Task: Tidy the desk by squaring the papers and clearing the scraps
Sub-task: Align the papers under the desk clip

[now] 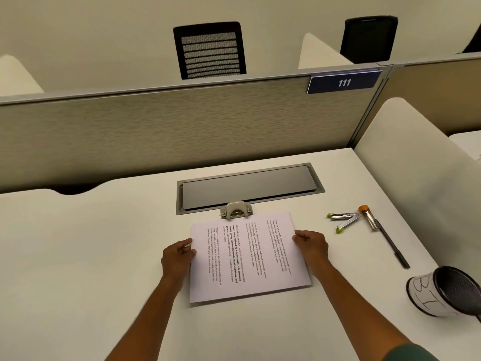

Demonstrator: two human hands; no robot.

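A stack of printed white papers (247, 259) lies flat on the white desk (91, 256), turned sideways so the text runs away from me. My left hand (177, 259) grips the stack's left edge with curled fingers. My right hand (311, 244) grips the right edge near the far corner. The sheets look aligned, with one edge line showing along the near side. No scraps are visible on the desk.
A beige hole punch (236, 210) sits at the papers' far edge, before a grey cable tray lid (250, 188). To the right lie a green-tipped stapler (343, 220), an orange-capped tube (367, 217) and a black pen (391, 246). A tipped mesh bin (442, 293) lies near right.
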